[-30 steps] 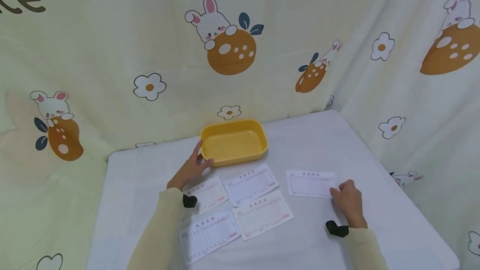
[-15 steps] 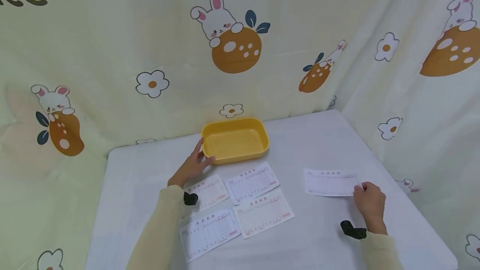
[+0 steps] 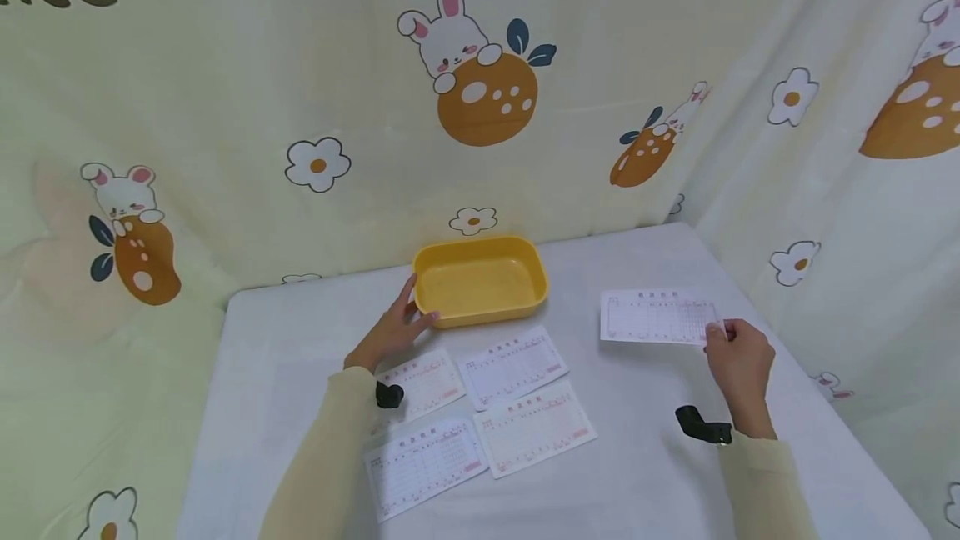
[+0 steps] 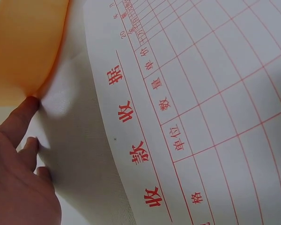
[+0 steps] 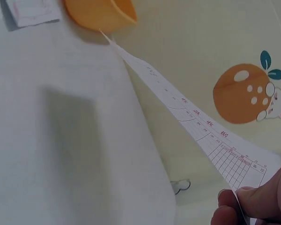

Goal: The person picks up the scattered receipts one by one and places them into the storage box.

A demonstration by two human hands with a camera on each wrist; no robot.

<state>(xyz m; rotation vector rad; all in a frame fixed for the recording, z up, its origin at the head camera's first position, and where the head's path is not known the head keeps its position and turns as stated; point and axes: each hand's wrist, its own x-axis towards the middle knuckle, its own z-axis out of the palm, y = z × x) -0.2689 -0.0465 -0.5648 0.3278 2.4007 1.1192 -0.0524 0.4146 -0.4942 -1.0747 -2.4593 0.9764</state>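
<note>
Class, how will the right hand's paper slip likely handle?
The paper slip is probably floppy: the right wrist view shows it bowing. It seems light, since the right hand pinches it up by one end. Its thin edge suggests easy creasing.

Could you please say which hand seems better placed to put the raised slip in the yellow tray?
Probably the right hand: it pinches the slip above the table, whereas the left hand touches the yellow tray and holds no slip.
</note>
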